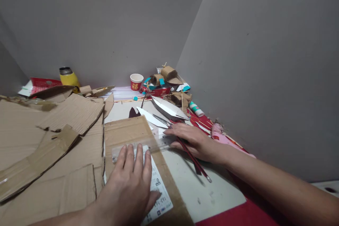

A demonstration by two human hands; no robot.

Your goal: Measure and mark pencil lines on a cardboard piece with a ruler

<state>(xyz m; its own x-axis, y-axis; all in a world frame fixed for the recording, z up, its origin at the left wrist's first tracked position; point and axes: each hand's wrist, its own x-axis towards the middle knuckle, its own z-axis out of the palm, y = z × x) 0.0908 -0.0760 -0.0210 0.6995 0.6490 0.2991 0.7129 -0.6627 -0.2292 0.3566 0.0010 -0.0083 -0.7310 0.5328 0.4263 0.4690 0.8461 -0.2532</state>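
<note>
Head cam, looking down at a pretty messy tabletop (193, 190) shoved into a grey corner. Biggest thing is the pile of torn cardboard sheets (50, 137) covering the whole left side, overlapping each other, some with tape strips still on. Next to them, toward the near edge, lies a flat cardboard piece (124, 132) with a white shipping label (159, 190) stuck on it.

Left hand (131, 183) is spread flat, palm down, pressing on that piece and the label, fingertips touching a clear ruler (143, 146). It isn't gripping anything, just holding stuff down. The ruler lies across the cardboard piece, running out past its right edge.

Right hand (193, 139) comes in from the right edge, fingers mostly straight and resting on the right end of the ruler. A dark red pen (194, 160) sits under the hand, its tip pointing to the near edge; can't really tell if the fingers are pinching it or just lying over it.

Past the hands there are white paper cutouts (166, 111) with scissors (161, 119) near them. Back corner has a heap of small cardboard models (169, 81) with teal bits, a red paper cup (136, 82) beside it, and a glue stick (196, 109) by the right wall. A yellow flask (68, 76) stands at the far left edge.
</note>
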